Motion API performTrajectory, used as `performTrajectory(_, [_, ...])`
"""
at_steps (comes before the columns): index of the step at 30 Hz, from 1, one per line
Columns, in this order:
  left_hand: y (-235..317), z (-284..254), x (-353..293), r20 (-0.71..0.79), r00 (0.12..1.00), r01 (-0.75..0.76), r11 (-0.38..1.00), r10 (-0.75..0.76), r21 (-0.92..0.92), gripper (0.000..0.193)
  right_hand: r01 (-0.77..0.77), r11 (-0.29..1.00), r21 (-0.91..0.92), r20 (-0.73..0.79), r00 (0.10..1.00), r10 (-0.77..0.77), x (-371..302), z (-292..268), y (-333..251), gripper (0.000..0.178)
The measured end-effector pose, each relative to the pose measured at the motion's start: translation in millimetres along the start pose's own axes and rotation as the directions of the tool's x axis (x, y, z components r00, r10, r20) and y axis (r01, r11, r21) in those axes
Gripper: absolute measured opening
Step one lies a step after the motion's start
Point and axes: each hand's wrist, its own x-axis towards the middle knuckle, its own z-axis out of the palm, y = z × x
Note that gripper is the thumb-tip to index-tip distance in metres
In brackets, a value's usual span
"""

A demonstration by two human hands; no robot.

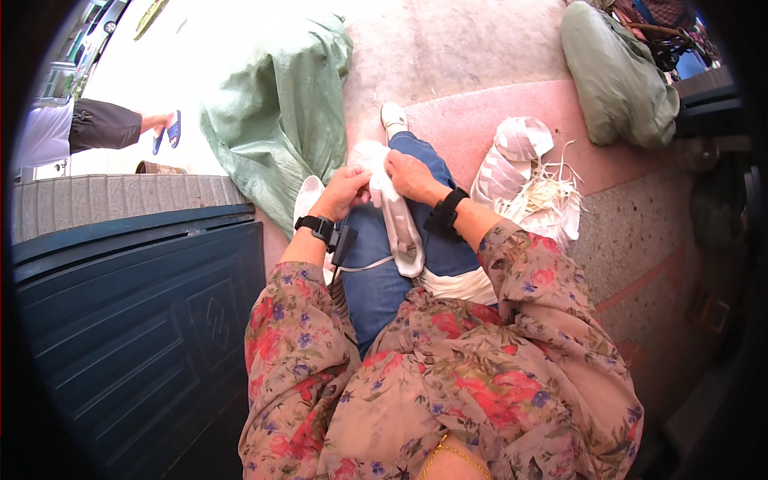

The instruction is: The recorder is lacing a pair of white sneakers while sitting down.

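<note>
A long white piece shaped like a shoe upper, with paler bands across it, lies over my jeans between my knees. My left hand is at its far left edge, fingers pinched together. My right hand grips its far end from the right, thumb and fingers closed. What exactly sits between my left fingertips is too small and overexposed to make out. A thin pale strip runs across my left thigh. Beside my right leg lies a pile of similar white pieces with loose cream strips.
A green woven sack stands ahead on the left, another full green sack at the far right. Blue panelled door at left. Bundled cream strips rest by my lap. Another person's legs show at far left.
</note>
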Motion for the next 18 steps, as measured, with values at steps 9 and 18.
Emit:
performTrajectory(9, [-1,-13,2,-0.312,0.616,-0.143,0.492,0.724,0.859,0.023,0.037,0.998,0.058,-0.162,0.986,-0.027,4,1,12,0.020])
performTrajectory(18, [-36,78,-70,-0.173,0.906,-0.006,0.420,0.385,0.907,0.040,0.342,0.720,-0.604,0.054,0.918,-0.392,-99,-39,-9,0.028])
